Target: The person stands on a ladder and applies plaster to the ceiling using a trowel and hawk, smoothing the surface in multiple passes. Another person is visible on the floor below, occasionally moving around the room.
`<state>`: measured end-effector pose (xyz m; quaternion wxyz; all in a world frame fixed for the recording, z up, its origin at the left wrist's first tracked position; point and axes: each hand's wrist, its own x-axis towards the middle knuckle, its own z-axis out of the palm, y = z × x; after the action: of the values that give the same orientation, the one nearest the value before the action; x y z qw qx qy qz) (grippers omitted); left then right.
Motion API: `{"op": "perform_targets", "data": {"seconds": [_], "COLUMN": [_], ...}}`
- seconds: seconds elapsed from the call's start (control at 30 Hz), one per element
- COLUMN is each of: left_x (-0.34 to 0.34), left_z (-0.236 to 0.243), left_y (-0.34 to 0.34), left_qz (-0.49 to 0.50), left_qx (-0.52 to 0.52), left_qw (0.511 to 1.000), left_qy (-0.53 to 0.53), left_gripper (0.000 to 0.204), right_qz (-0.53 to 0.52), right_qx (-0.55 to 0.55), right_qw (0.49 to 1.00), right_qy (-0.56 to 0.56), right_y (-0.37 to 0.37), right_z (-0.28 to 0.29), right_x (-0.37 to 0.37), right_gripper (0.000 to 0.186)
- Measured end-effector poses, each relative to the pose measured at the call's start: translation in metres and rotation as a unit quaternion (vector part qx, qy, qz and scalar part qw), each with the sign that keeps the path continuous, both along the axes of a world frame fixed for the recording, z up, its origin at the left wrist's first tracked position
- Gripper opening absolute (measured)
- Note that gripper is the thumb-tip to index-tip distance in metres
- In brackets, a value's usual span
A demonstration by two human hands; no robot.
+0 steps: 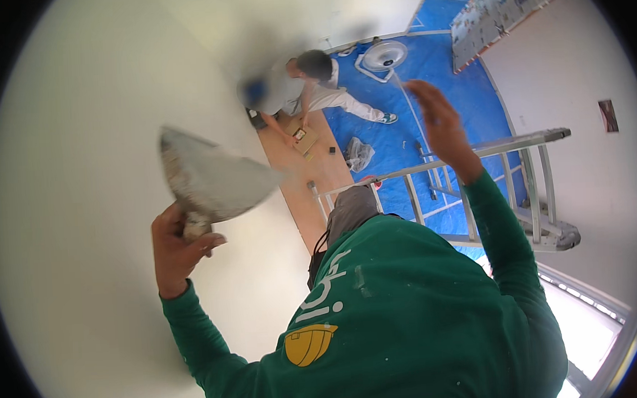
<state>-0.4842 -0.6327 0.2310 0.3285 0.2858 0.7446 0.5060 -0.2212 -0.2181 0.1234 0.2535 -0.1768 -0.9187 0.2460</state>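
Note:
My left hand [179, 248] grips the stubby handle of a wide putty knife [216, 177]. Its broad, fan-shaped blade is smeared with pale material along one edge. The blade is raised beside the cream wall [82, 233]; whether it touches the wall I cannot tell. On the other side, my right hand [441, 124] is lifted over the ladder with its fingers stretched out, slightly blurred and holding nothing. Below it stands the metal ladder [412, 201], its rails running off to the right.
Far below, a co-worker [312, 80] bends over a brown board [324, 163], hands near a small box [306, 137]. Blue sheeting [401, 133] covers the floor. A round white fan [384, 56] and a clear plastic bag [359, 155] rest there. A window [581, 322] is at lower right.

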Motion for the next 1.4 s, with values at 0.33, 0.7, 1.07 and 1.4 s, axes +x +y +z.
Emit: {"op": "perform_targets", "data": {"seconds": [0.33, 0.7, 1.07, 1.4], "left_x": [-0.077, -0.082, -0.029, 0.132], "left_z": [-0.072, -0.087, -0.147, -0.237], "left_y": [0.003, 0.018, 0.068, 0.308], "left_qz": [0.073, 0.032, -0.148, -0.269], "left_qx": [-0.114, -0.05, -0.028, 0.162], "left_qw": [0.976, 0.996, 0.98, 0.948], "left_qy": [0.171, 0.066, 0.128, 0.054], "left_gripper": [0.027, 0.016, 0.019, 0.026], "right_qz": [-0.579, -0.663, -0.674, -0.686], "right_qx": [0.026, -0.029, -0.005, 0.059], "right_qw": [0.777, 0.748, 0.718, 0.715], "right_qy": [0.248, -0.027, -0.171, -0.123], "right_y": [0.057, 0.118, 0.086, 0.08], "right_z": [0.044, -0.114, -0.087, -0.094], "right_x": [0.317, 0.457, 0.416, 0.397], "right_gripper": [0.044, 0.052, 0.049, 0.047]}}
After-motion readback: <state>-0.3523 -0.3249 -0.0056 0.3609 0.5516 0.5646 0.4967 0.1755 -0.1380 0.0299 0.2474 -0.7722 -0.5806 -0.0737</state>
